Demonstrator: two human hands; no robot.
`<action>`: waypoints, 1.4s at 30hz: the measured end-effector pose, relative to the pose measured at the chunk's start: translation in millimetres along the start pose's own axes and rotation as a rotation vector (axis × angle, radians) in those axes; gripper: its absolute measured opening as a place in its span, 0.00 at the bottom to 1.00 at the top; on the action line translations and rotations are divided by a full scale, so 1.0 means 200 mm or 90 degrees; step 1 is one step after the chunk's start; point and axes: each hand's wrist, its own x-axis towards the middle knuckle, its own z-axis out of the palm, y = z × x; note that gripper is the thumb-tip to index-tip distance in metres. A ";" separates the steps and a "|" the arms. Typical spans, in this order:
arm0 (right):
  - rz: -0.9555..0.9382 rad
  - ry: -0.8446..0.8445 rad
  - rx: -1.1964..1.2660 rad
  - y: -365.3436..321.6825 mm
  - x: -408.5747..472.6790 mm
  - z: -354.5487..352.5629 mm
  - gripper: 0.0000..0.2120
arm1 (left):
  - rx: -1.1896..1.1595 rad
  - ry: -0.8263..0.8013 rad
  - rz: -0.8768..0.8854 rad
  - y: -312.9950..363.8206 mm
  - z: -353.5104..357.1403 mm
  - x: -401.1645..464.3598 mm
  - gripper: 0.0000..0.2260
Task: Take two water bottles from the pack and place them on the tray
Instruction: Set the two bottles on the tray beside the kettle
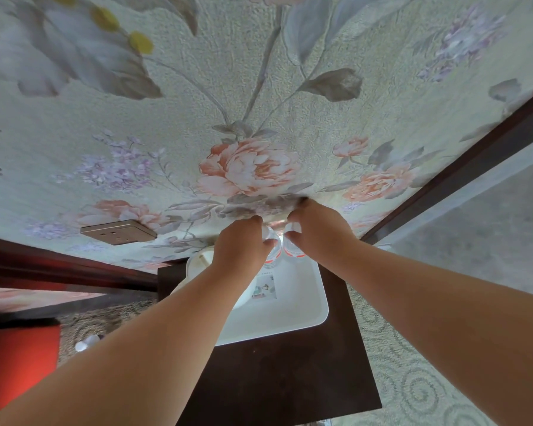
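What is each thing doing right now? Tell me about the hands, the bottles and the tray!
Left hand: closed around the top of a bottle.
Right hand: closed around the top of the other bottle.
Left bottle: upright, at the tray's far end, held.
Right bottle: upright beside it, held.
Tray: flat on the dark table.

You get soft, even daylight here, bright on the floral wallpaper (259,87), with a glow behind the hands. The wide lens bows the dark door frame (462,167) at right. Wallpaper blurs toward the top corners, and the near forearms look soft.
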 end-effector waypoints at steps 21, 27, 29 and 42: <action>0.057 -0.030 -0.086 0.00 0.04 0.01 0.18 | 0.029 -0.054 0.060 0.05 -0.02 0.06 0.10; 0.086 -0.017 -0.054 -0.01 0.05 0.02 0.16 | 0.014 -0.049 0.065 0.04 -0.04 0.08 0.15; 0.088 0.000 -0.049 -0.01 0.05 0.03 0.17 | 0.010 -0.040 0.072 0.03 -0.03 0.08 0.16; 0.076 -0.011 -0.078 -0.03 0.01 0.05 0.25 | -0.037 -0.022 0.037 0.01 -0.02 0.01 0.23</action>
